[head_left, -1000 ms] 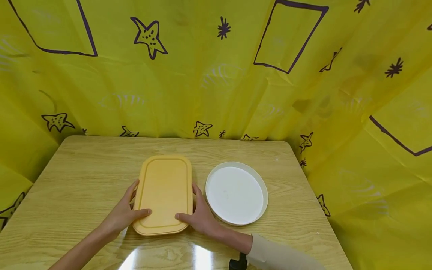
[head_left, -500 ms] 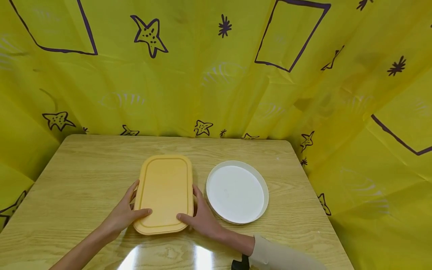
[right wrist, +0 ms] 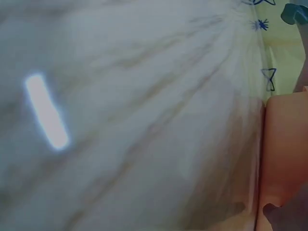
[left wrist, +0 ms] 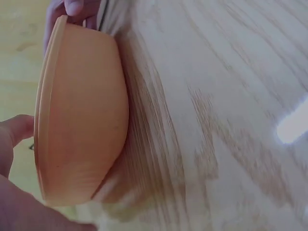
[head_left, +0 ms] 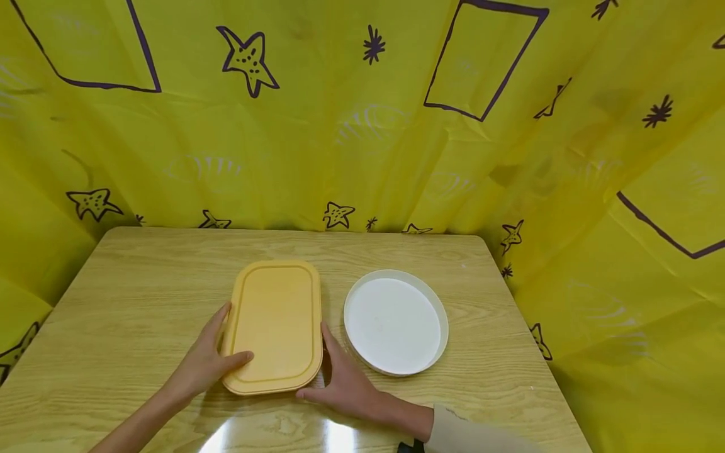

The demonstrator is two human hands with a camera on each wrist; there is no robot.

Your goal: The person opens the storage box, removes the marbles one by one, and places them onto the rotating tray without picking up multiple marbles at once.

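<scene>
A yellow-orange lidded container (head_left: 274, 330) sits on the wood-grain desk (head_left: 141, 296), lid up, with its longer sides running away from the person; it is the landmark here, and both hands are on it. The left hand (head_left: 202, 365) grips the container's left side, its thumb laid over the lid near the front left part and its other fingers reaching along the side. The right hand (head_left: 350, 382) holds the container around its front right corner: the forefinger lies along the right side, and the thumb is at the front edge, below the lid's top face. The lid has a groove tracing a rounded rectangle just inside its border. The left wrist view shows the container's smooth wall narrowing from a layered rim toward the base. Just to the right of the container, and apart from it, lies a round white tray (head_left: 394, 324) with a low raised rim. In front of the container, bright reflections (head_left: 340, 435) shine on the desk. A pale sleeve (head_left: 476, 433) covers the right forearm. Behind the container and beyond the desk hangs a yellow curtain (head_left: 294, 151) with dark starfish drawings.
</scene>
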